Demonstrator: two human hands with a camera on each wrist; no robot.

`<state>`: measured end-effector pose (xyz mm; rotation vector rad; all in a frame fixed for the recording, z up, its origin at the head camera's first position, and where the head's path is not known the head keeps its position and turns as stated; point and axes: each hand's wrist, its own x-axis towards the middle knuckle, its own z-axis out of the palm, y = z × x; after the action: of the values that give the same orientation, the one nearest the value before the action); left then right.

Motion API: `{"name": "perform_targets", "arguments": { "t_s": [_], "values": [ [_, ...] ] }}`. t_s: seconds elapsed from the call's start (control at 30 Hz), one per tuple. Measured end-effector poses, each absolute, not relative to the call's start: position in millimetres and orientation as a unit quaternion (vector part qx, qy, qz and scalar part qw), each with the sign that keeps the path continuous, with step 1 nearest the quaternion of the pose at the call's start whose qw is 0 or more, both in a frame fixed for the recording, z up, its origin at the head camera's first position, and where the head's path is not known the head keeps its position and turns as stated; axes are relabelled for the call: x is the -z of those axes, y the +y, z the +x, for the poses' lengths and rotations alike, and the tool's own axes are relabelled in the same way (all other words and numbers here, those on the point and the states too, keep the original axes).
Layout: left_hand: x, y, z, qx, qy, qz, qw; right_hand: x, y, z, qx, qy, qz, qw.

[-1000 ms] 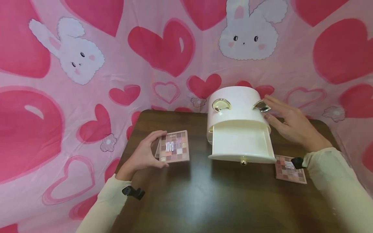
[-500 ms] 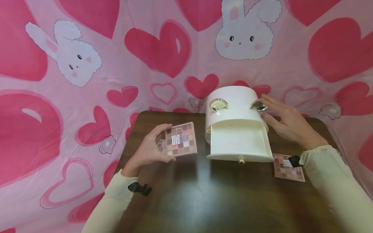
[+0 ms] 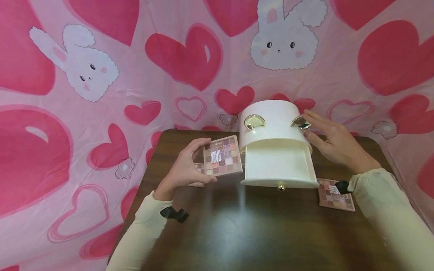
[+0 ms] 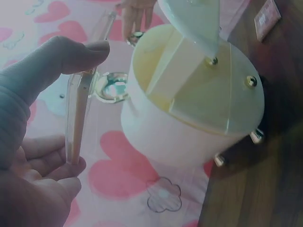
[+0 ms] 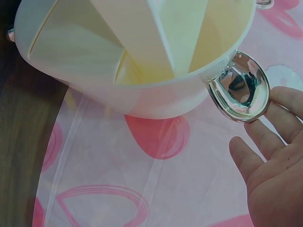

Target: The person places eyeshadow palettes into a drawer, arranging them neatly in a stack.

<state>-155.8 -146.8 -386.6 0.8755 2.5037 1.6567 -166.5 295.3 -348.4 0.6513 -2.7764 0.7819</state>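
My left hand [image 3: 186, 167] grips an eyeshadow palette [image 3: 223, 156] by its edges, thumb on one side and fingers on the other. The palette is raised beside a white rounded box [image 3: 271, 111], its "BACK" lettering turned sideways. Out of the box's front stands a white drawer [image 3: 278, 162] with a gold knob [image 3: 281, 188], pulled out. Shiny ear-like pieces project from the box. My right hand [image 3: 339, 145] touches the right one [image 5: 244, 90] with extended fingertips, and its thumb stays apart from it in the right wrist view.
Another palette [image 3: 200, 168] lies on the dark wooden table [image 3: 217, 233], partly hidden behind my left hand. A third palette [image 3: 333, 195] lies right of the drawer, under my right wrist. Behind the table hangs a pink cloth [image 3: 210, 49] with hearts and rabbits.
My left hand has carried the palette up and to the right, closer to the box, uncovering part of the palette beneath. My right hand keeps its place at the ear-like piece.
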Motion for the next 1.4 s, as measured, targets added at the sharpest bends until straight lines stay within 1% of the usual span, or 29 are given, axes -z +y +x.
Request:
{"name": "perform_targets", "arguments": {
  "t_s": [0.13,0.4,0.7,0.9,1.13,1.4],
  "values": [
    [385.9,-138.8,-156.8,-0.532,0.8,0.277,0.011,348.7,294.5,-166.7,-0.263,-0.935,0.219,0.091],
    [380.3,-120.5,-160.0,-0.532,0.796,0.29,-0.001,348.4,295.0,-165.9,-0.267,-0.937,0.21,0.087],
    [372.0,-94.3,-161.0,-0.521,0.801,0.293,0.018,349.1,295.8,-166.4,-0.271,-0.931,0.222,0.102],
    [367.8,-78.6,-162.9,-0.515,0.806,0.289,0.032,348.9,295.0,-165.9,-0.27,-0.933,0.216,0.096],
    [364.2,-58.6,-164.8,-0.471,0.828,0.302,0.029,348.0,295.1,-166.2,-0.265,-0.937,0.208,0.091],
    [360.3,-37.0,-165.8,-0.433,0.845,0.313,0.043,348.1,294.2,-165.5,-0.265,-0.937,0.209,0.089]
  ]
}}
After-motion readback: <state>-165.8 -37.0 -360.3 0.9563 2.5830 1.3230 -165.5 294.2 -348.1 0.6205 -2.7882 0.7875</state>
